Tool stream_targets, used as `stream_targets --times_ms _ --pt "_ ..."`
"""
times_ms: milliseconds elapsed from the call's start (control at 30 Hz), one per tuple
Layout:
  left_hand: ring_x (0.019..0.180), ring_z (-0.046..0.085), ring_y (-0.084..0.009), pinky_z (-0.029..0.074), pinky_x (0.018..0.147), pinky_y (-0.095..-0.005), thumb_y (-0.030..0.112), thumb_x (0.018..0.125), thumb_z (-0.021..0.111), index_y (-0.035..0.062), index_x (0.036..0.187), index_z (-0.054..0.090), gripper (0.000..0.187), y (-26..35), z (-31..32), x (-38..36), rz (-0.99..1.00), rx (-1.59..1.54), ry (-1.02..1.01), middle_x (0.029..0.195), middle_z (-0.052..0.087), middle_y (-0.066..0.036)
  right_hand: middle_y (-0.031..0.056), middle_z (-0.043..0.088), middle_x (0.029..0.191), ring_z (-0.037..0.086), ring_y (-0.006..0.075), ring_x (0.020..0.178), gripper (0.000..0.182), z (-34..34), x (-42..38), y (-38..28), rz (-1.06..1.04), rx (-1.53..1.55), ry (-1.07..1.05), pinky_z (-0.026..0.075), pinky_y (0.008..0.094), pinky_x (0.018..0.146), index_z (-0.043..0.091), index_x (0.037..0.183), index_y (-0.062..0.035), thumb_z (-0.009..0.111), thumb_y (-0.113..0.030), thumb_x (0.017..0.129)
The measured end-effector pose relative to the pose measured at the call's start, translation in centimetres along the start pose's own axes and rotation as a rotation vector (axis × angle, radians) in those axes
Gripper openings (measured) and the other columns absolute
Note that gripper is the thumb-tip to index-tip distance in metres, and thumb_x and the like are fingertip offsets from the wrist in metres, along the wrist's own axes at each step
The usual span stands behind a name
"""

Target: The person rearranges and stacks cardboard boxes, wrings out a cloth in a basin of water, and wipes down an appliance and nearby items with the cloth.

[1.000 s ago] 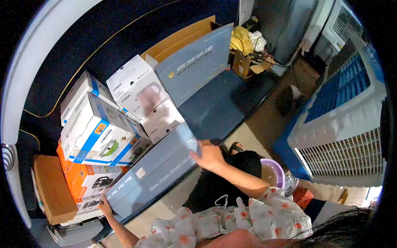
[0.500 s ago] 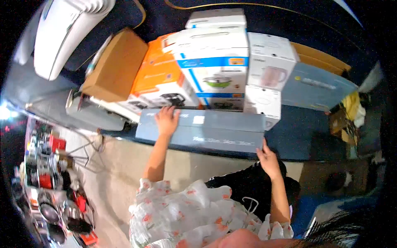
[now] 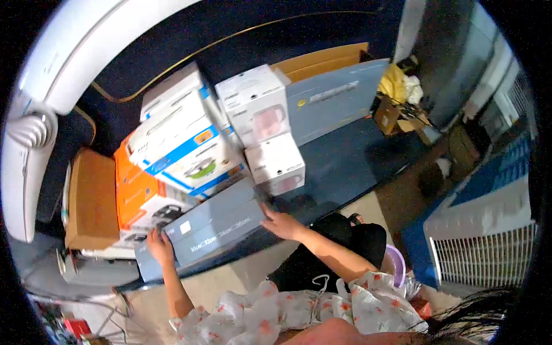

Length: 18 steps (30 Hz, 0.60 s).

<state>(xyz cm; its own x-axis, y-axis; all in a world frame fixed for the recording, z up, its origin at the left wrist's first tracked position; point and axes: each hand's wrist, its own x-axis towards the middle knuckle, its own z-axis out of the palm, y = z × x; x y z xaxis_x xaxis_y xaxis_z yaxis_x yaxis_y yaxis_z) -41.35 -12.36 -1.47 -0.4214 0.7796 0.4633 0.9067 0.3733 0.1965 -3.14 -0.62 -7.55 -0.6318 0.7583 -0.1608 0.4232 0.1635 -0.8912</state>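
A long grey cardboard box [image 3: 221, 233], printed with several centimetre sizes and bearing a white sticker, lies slanted along the front of a dark shelf. My left hand [image 3: 160, 246] rests on it near its left end, fingers stretched over the top. At the opposite end, my right hand [image 3: 283, 224] grips the corner, its fingertips partly hidden in shadow. Right behind the grey box stand an orange and white box [image 3: 135, 187] and a white and blue box [image 3: 192, 155] with a green pot picture. Two stacked white boxes [image 3: 253, 109] with a pink cup picture stand beside them.
A brown carton [image 3: 92, 198] stands at the left end. Behind the white stack leans a large blue-grey box [image 3: 339, 98]. Yellow and white bags [image 3: 393, 83] lie at the far right. Below are a purple tub [image 3: 397, 263] and a white slatted rack [image 3: 486, 253].
My view has swung to the right and tilted, so the shelf and boxes appear further left and slanted. Both hands remain at the grey box.
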Motion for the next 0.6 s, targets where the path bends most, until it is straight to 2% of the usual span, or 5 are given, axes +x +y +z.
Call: stream_targets --times_ms 67,267,367,433,600 --pt "0.1 0.051 -0.0335 0.037 0.089 -0.0434 0.017 0.081 0.053 0.0025 0.103 0.058 0.027 2.6 0.4 0.5 0.187 -0.026 0.185 0.105 0.057 -0.017 0.0165 0.057 0.11 0.057 0.0254 0.096 0.061 -0.2 0.3 1.9 -0.133 0.194 0.037 0.043 0.0331 0.08 0.027 0.134 -0.007 0.049 -0.037 0.086" --pt "0.105 0.049 -0.0328 0.039 0.089 -0.0383 0.009 0.076 0.06 0.0053 0.101 0.059 0.025 25.8 0.4 4.8 0.49 -0.537 -0.047 0.111 0.054 -0.015 0.0043 0.059 0.095 0.056 0.0126 0.082 0.047 -4.0 -0.8 4.9 0.147 0.485 -0.106 0.044 0.027 0.071 0.049 0.121 -0.0048 0.048 -0.037 0.088" --pt "0.106 0.048 -0.034 0.04 0.089 -0.038 0.01 0.073 0.062 0.0054 0.103 0.058 0.03 35.8 3.4 8.8 0.711 -0.586 -0.133 0.114 0.051 -0.016 0.0052 0.059 0.096 0.057 0.0128 0.081 0.042 -5.6 -1.2 3.8 0.184 0.63 0.038 0.044 0.0269 0.072 0.051 0.117 -0.0049 0.046 -0.036 0.089" --pt "0.108 0.046 -0.0348 0.038 0.091 -0.0381 0.011 0.072 0.063 0.0046 0.109 0.054 0.039 41.9 6.4 12.2 0.815 -0.55 -0.17 0.118 0.049 -0.016 0.0075 0.06 0.1 0.057 0.0146 0.083 0.037 -5.5 -1.0 5.8 0.026 0.665 0.127 0.045 0.0269 0.075 0.052 0.113 -0.0019 0.044 -0.03 0.091" --pt "0.113 0.042 -0.0347 0.036 0.094 -0.0383 0.015 0.069 0.065 0.0006 0.116 0.048 0.052 51.6 16.7 19.5 0.831 -0.327 -0.069 0.122 0.045 -0.02 0.0105 0.061 0.101 0.06 0.0188 0.088 0.033 -7.2 -2.3 5.4 -0.044 0.581 0.317 0.047 0.0299 0.076 0.051 0.111 -0.0005 0.042 -0.025 0.092"
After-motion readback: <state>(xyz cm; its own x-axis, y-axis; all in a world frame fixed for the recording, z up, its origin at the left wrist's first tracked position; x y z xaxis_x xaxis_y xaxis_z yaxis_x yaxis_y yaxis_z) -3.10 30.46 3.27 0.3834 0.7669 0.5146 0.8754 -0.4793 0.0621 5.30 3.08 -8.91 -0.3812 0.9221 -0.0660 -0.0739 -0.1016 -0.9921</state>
